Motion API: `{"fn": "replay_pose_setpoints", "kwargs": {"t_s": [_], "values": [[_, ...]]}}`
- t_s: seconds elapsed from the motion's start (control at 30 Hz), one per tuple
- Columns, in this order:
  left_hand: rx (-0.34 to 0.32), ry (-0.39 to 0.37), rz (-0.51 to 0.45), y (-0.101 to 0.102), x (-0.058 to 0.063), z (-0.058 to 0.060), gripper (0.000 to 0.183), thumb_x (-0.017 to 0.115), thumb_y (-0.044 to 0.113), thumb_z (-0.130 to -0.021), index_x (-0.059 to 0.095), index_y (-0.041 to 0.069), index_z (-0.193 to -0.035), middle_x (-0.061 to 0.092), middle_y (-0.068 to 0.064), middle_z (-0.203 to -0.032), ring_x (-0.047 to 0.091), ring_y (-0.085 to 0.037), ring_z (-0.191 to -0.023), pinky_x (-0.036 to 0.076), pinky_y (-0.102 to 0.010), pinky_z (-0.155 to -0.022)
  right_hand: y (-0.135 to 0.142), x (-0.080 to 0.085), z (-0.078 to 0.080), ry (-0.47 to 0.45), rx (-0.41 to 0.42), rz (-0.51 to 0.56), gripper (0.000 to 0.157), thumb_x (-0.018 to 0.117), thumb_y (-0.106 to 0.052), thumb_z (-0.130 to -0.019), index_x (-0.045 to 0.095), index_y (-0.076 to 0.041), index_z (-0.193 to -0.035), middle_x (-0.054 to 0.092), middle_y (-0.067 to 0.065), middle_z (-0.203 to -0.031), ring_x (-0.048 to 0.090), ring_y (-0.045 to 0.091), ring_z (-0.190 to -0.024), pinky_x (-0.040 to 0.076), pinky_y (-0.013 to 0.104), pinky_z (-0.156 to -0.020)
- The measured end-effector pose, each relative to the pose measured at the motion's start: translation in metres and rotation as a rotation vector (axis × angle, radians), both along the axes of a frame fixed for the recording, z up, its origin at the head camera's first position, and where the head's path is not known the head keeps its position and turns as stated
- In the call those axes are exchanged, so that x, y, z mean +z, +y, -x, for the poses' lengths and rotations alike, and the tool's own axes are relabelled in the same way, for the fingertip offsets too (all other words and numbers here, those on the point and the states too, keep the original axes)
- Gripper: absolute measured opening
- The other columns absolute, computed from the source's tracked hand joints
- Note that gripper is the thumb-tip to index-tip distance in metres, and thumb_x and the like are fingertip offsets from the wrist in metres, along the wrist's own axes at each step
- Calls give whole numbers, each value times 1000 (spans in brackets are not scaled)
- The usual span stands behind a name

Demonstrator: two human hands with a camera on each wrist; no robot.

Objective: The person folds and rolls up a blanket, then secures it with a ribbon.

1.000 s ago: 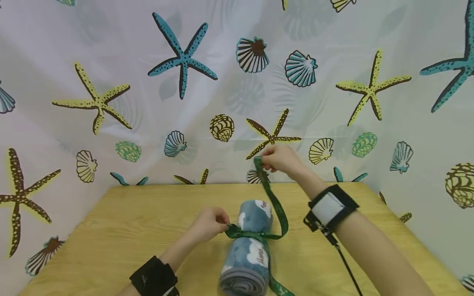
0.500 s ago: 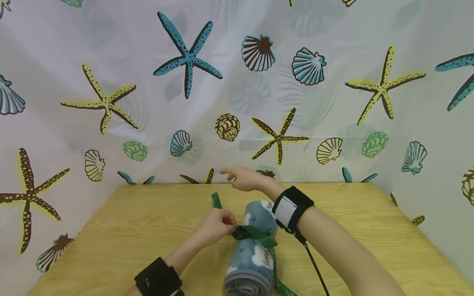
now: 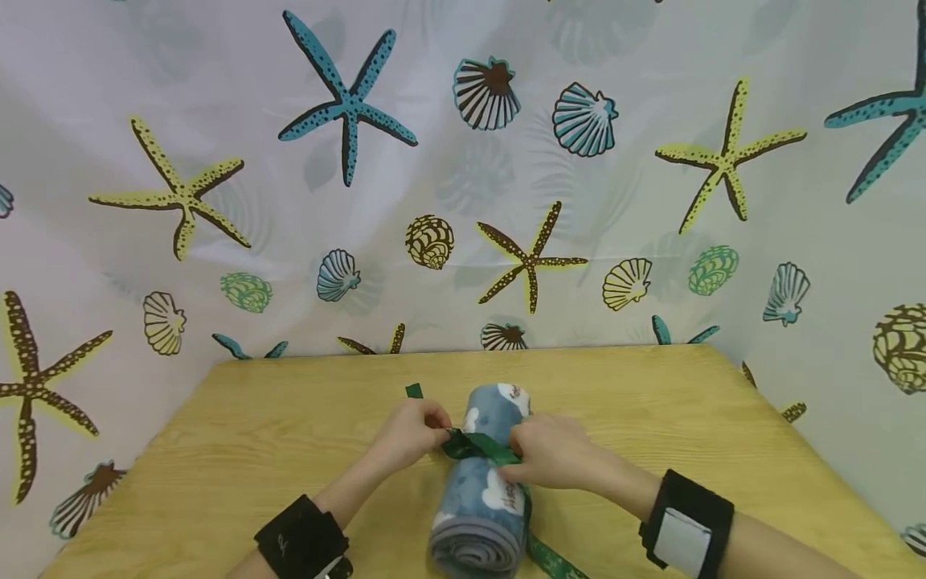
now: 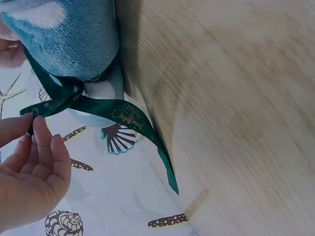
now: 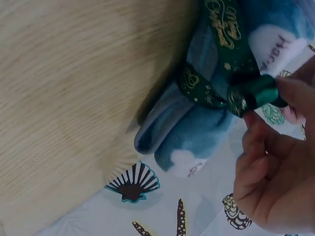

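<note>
A rolled blue plush blanket (image 3: 472,492) with white cloud shapes lies on the table, its spiral end toward me. A green ribbon (image 4: 106,106) with gold "Merry Christmas" lettering is wrapped around its middle. At the roll's left side my left hand (image 3: 409,434) pinches a folded loop of the ribbon between thumb and index finger. One ribbon tail hangs past that hand on the far left. My right hand (image 3: 555,452) is at the roll's right side; in the right wrist view its thumb and curled index finger hold the ribbon beside the crossing. Another tail trails down the near right.
The wooden table (image 3: 289,418) extends to both sides of the roll. Behind it hangs a white curtain (image 3: 405,177) printed with starfish and shells. Dark straps (image 3: 302,537) sit on both wrists.
My right hand carried the ribbon's upper end across to the left, let it go, then came back down to the ribbon at the roll's right side. The left hand keeps pinching its loop.
</note>
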State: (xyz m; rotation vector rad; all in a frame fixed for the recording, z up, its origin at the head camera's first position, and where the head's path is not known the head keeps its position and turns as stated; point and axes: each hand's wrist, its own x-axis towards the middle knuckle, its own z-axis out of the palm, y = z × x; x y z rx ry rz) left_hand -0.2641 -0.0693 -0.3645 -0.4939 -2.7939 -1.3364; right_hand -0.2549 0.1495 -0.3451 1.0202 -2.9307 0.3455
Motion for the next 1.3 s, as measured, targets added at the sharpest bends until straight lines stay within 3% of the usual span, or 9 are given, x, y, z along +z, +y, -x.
{"fn": "replay_pose_setpoints", "kwargs": {"t_s": [0.07, 0.17, 0.3, 0.37, 0.5, 0.67, 0.83, 1.07, 1.3], "values": [[-1, 12, 13, 0, 2, 1, 5, 64, -1, -80, 63, 3, -77, 56, 0, -69, 50, -13, -62, 43, -27, -56, -5, -3, 0, 65, -19, 15, 36, 67, -21, -81, 43, -19, -55, 31, -8, -54, 29, 8, -50, 20, 22, -42], [-20, 24, 23, 1, 4, 0, 4, 64, 2, -81, 62, 2, -78, 57, 0, -70, 51, -13, -62, 44, -28, -57, -12, -3, 16, 178, 15, 76, 25, 64, -7, -80, 55, -16, -59, 38, -5, -58, 35, 10, -53, 25, 21, -43], [-65, 42, 20, 1, 0, 0, 3, 64, 4, -81, 62, 3, -79, 58, 0, -73, 53, -12, -64, 45, -28, -58, -24, -1, 41, 257, 54, 158, 7, 67, -11, -83, 72, -12, -79, 53, -2, -68, 48, 12, -60, 36, 22, -49], [-98, 54, 23, 2, -4, 1, 3, 65, 4, -80, 63, 3, -79, 59, 1, -74, 54, -11, -64, 46, -28, -58, -29, 0, 50, 228, 70, 226, 9, 66, -14, -85, 74, -11, -90, 60, -1, -75, 54, 12, -64, 40, 21, -51], [-153, 64, 22, 4, -8, 1, 3, 66, 3, -80, 64, 1, -81, 60, 0, -75, 54, -11, -66, 46, -27, -59, -36, 1, 61, 119, 143, 342, 10, 64, -12, -86, 73, -7, -88, 65, 2, -77, 56, 11, -62, 41, 20, -54], [-147, 66, 7, 8, -5, 2, 3, 65, 1, -81, 64, 1, -83, 60, 0, -77, 54, -12, -69, 46, -27, -61, -37, -3, 65, -59, 154, 255, 11, 64, -6, -85, 69, -1, -93, 66, 4, -75, 58, 12, -63, 44, 22, -58], [-146, 81, 36, 11, -1, 3, 2, 65, 1, -81, 63, 3, -82, 60, 1, -77, 54, -12, -70, 46, -28, -62, -29, -9, 63, -89, 83, 247, 12, 62, -4, -85, 67, 0, -95, 65, 5, -79, 60, 15, -70, 47, 25, -62], [-67, 74, -14, 12, 2, 7, 4, 62, 3, -85, 66, 3, -86, 62, -1, -81, 57, -15, -74, 47, -30, -64, -2, -12, 59, -118, -57, 375, 11, 61, -7, -87, 67, -2, -93, 64, 4, -84, 59, 16, -76, 48, 29, -65], [39, 6, -40, 10, 0, 8, 17, 59, 3, -88, 69, 5, -100, 65, -5, -98, 60, -24, -91, 49, -35, -71, 13, -18, 45, -165, -74, 432, 10, 59, -6, -88, 68, -2, -90, 62, 2, -80, 54, 11, -70, 46, 26, -60]]}}
